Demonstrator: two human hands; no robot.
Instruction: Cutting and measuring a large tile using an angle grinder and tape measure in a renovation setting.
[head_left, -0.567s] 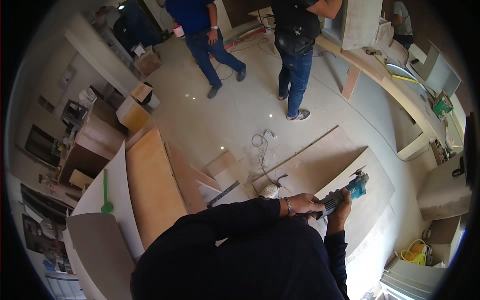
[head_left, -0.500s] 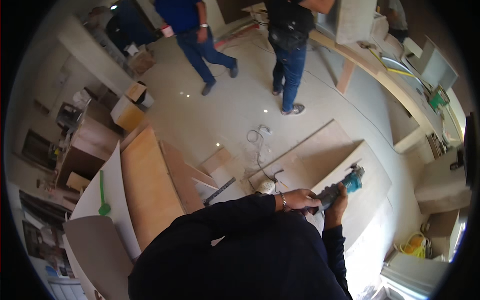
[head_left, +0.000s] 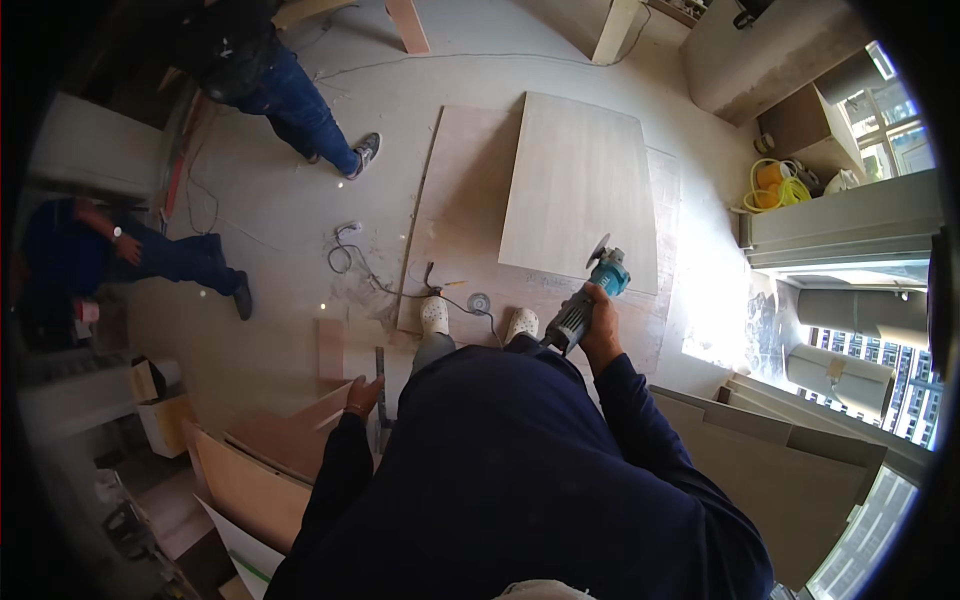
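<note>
My right hand point(head_left: 601, 328) is wrapped round the grey and teal body of an angle grinder point(head_left: 572, 318), held in front of me. Its thin disc point(head_left: 597, 249) points away from me, over the near edge of a pale wood panel point(head_left: 585, 190). Out to my left side, my left hand point(head_left: 365, 394) has its fingers apart and holds nothing I can see. Beside it is a dark, straight, ruler-like strip point(head_left: 380, 362); whether they touch, I cannot tell. A loose round disc point(head_left: 479, 302) lies on the board between my white clogs point(head_left: 434, 315).
A larger board point(head_left: 455, 190) lies beneath the panel. A cable point(head_left: 385, 288) snakes over the floor beside a hammer-like tool point(head_left: 432, 278). Two people stand at left, one in dark clothes point(head_left: 290, 95). Wood sheets point(head_left: 250, 472) lean at lower left; a yellow hose point(head_left: 778, 188) lies at right.
My left hand has let go of the grinder and moved out to the left. The grinder stays in my right hand. My view has turned right and downward.
</note>
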